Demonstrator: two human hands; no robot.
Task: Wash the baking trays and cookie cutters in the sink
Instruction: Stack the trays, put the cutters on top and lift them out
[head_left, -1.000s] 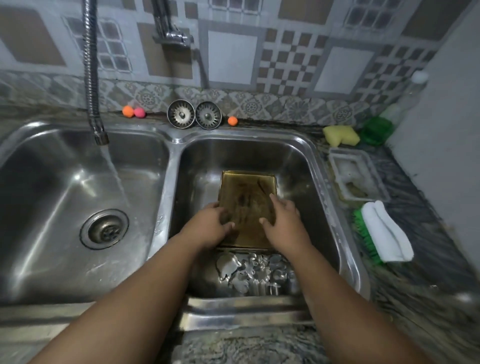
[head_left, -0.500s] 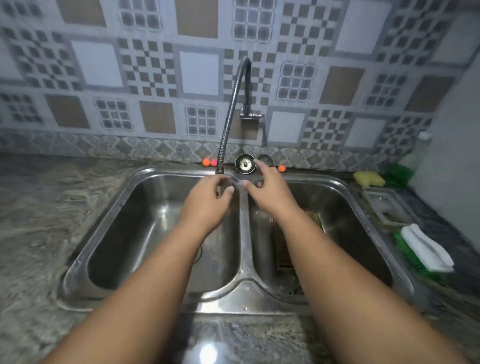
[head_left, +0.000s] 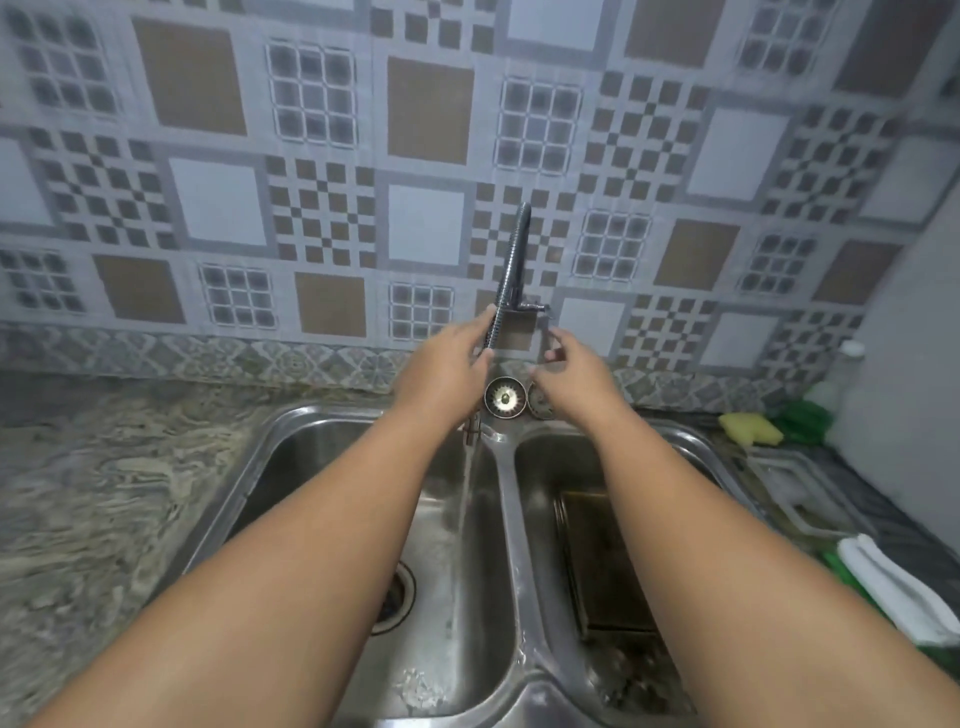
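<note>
A dark, stained baking tray (head_left: 597, 561) lies flat in the right basin of the steel double sink (head_left: 506, 499). Several metal cookie cutters (head_left: 636, 670) lie blurred at that basin's near end. Both arms reach to the back wall. My left hand (head_left: 447, 366) holds the flexible faucet hose (head_left: 511, 254) between thumb and fingers, low on the hose. My right hand (head_left: 571, 374) hovers just below the tap handle (head_left: 535, 306), fingers loosely curled and holding nothing. Water (head_left: 465, 488) runs from the spout into the left basin.
Two round sink strainers (head_left: 505, 397) lean against the wall behind the divider. On the right counter are a yellow sponge (head_left: 750, 428), a green scourer (head_left: 802, 421), a clear plastic tray (head_left: 795, 493) and a white cloth on a green brush (head_left: 893, 587). Marbled counter lies left.
Both hands left the baking tray in the right basin and rose to the faucet at the back wall. The left hand took hold of the hose. The view tilted up.
</note>
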